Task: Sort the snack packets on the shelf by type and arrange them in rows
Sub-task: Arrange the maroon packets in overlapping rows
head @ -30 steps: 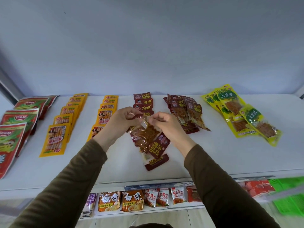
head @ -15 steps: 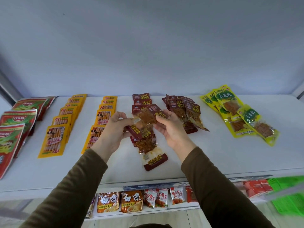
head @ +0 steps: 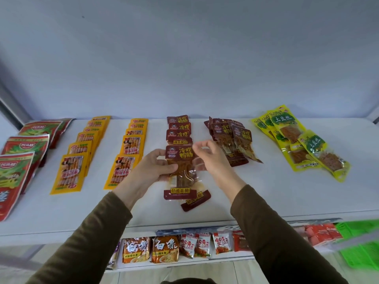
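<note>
Done: yellow rows [head: 78, 158] lined up.
Left: maroon pile [head: 229, 140], green packets [head: 297, 140].
Left hand [head: 151, 171]: fingers grip maroon packet [head: 181, 171].
Right hand [head: 209, 158]: fingers loosely curled, empty.

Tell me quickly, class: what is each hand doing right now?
Left hand: grips the dark red snack packet at its side.
Right hand: fingers loosely curled above the packet's right edge; whether it pinches anything cannot be told.

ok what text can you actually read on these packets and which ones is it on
"冷吃鸭肠": dark red packet held by the left hand.
"冷吃": dark red packets in the row behind.
"土豆丝": yellow-green packets.
"白象": orange noodle bags on the lower shelf.
Orange-yellow skewer packets and red-green bags: too blurred.
</note>
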A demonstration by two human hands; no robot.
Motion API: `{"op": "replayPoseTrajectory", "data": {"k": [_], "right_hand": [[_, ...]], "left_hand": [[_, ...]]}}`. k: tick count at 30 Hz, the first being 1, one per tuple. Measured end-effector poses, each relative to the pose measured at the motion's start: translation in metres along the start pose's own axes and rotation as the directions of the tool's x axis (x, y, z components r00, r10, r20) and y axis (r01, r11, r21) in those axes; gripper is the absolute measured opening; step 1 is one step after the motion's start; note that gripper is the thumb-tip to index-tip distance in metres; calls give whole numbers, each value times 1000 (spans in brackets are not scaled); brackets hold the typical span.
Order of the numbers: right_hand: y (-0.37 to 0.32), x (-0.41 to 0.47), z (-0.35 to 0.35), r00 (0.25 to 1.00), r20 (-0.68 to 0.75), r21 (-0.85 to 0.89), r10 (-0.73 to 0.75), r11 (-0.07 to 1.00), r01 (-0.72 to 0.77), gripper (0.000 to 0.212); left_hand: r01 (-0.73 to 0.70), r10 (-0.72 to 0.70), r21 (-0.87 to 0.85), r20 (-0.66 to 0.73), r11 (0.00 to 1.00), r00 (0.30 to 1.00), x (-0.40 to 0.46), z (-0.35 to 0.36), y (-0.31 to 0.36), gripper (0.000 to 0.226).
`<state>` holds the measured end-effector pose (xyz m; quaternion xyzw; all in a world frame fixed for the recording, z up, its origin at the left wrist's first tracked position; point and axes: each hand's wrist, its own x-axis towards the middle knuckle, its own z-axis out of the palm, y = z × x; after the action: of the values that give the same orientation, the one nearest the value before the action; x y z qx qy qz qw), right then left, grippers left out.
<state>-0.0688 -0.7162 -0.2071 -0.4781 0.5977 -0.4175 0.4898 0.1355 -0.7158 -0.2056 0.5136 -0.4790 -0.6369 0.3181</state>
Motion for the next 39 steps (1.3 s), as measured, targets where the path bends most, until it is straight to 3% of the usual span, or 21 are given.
{"op": "replayPoseTrajectory", "data": {"k": [4,8,17,21,26,32,36,39], "right_hand": [[18,-10,-5,999,11,-371,-34,928,35,5],[26,-16,-2,997,32,-462,-70,884,77,13],[24,-5,1,1000,25,-395,7,919,4,8],[25,2,-1,1000,-15,-189,24,982,-26,15],[22,13,5,997,-72,-129,9,991,-18,14],[24,19,8,996,-87,-190,-22,982,5,12],[24,20,8,994,-106,-200,-36,980,14,10],[25,21,7,994,-103,-211,-40,977,17,9]], "left_hand": [[15,-10,76,-72,997,997,-8,0,-15,42],[34,-25,93,-103,995,994,-13,-1,-21,41],[27,-21,84,-74,996,997,-21,3,-13,38],[51,-47,64,-59,997,997,-26,-1,-8,41],[96,-96,149,-5,984,995,-31,6,-9,47],[59,-28,317,-101,947,995,-23,11,-20,48],[34,67,589,-150,807,986,-17,9,-25,49],[45,100,664,-178,747,979,-15,8,-26,51]]}}
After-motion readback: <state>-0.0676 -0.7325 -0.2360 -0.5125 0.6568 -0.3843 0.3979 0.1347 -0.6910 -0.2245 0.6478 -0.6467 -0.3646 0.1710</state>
